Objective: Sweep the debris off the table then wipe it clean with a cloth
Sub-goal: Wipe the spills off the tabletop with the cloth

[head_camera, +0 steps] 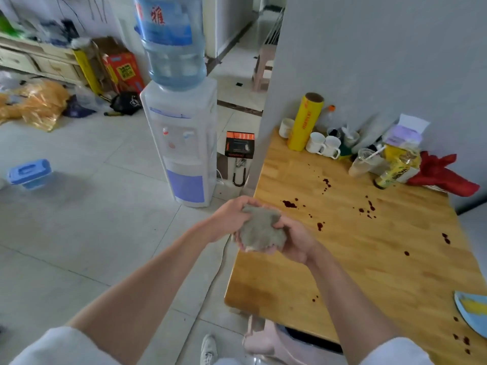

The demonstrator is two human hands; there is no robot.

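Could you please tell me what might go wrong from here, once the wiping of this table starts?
1. The dark red drops are scattered widely over the table; the bunched grey cloth, held by the left hand and right hand, may smear them.
2. The tilted plastic cup and white mugs crowd the far edge; a wide stroke could topple them.

- Cloth: fuzzy grey fabric, matt, bunched between the fingers of both hands.
- Table, just beyond the fingers: jointed wood, smooth with a soft sheen, spotted with dark red, glossy drops.
- Mugs, far past the fingertips: white, glazed, shiny.
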